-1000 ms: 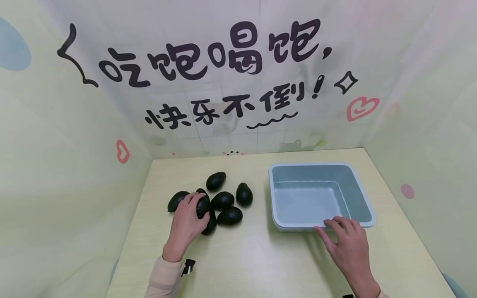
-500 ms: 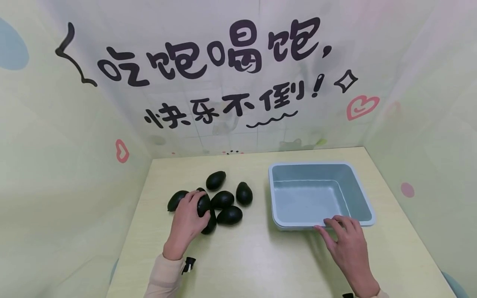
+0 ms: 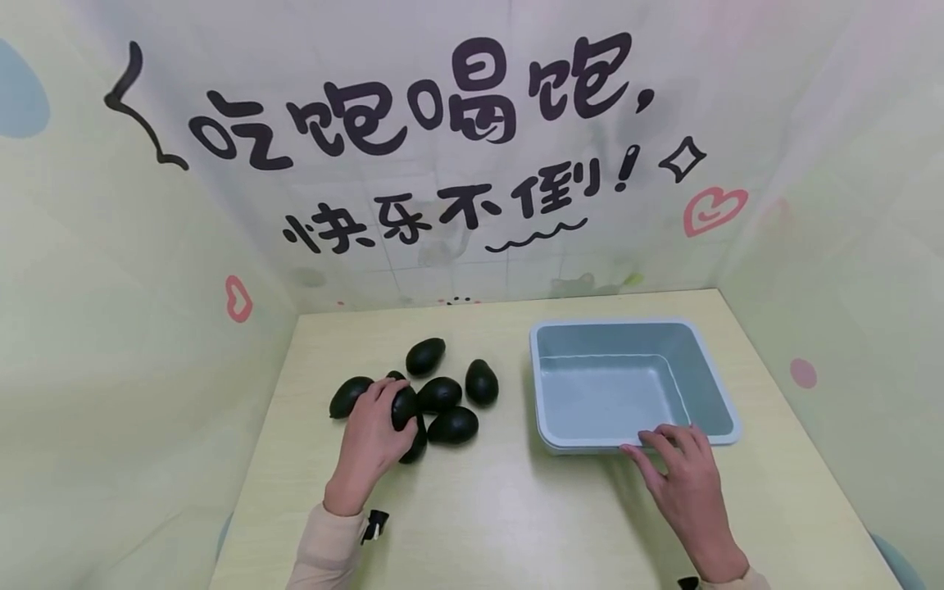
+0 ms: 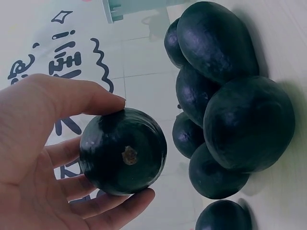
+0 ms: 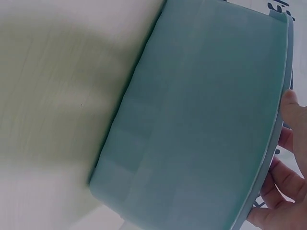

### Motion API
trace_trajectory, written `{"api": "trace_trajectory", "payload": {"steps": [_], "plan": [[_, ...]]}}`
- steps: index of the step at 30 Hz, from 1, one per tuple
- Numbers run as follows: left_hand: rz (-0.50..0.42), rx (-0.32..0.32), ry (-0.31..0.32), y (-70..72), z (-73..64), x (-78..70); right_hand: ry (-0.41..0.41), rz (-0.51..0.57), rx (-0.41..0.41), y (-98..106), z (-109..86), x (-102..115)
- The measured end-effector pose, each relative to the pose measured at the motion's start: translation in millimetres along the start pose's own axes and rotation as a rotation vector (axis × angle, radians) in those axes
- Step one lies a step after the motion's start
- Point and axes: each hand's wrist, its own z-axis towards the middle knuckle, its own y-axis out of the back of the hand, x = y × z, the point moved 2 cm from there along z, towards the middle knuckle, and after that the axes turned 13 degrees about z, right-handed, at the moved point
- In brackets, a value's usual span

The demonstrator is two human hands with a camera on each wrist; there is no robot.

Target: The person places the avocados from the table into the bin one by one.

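My left hand (image 3: 374, 432) grips a dark green avocado (image 4: 122, 151), thumb on one side and fingers round the other. In the left wrist view this avocado is held apart from the others, its stem end facing the camera. Several more avocados (image 3: 453, 426) lie in a loose cluster on the table around and beyond that hand; one is partly hidden under it. On the right stands a blue-grey plastic basin (image 3: 612, 401) with nothing inside. My right hand (image 3: 686, 483) pinches its near rim, the thumb outside and the fingers over the inner side, as the right wrist view (image 5: 192, 115) of the basin shows.
The pale wooden table (image 3: 501, 516) is enclosed by printed fabric at the back (image 3: 472, 270) and both sides. Bare tabletop lies between the avocados and the basin, and in front of them.
Hardly anything differs. The head view has shifted very slightly, and the held avocado has edged a little to the right. Both hands keep their hold.
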Motion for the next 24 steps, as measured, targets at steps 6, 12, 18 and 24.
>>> {"api": "trace_trajectory", "payload": {"steps": [6,12,18,24], "plan": [[0.007,0.001,0.006,0.3,-0.9,2.7,0.043,0.001,-0.033,-2.9,5.7,-2.6],[0.006,0.002,0.007,2.3,-1.4,2.1,0.088,0.006,-0.069,-5.1,10.3,-6.3],[-0.002,-0.005,-0.001,3.3,2.4,-1.6,0.056,0.003,-0.032,-4.9,10.2,-10.4],[-0.005,-0.020,-0.022,3.5,6.9,-6.1,0.034,-0.039,-0.007,-3.2,10.2,-9.7]]}}
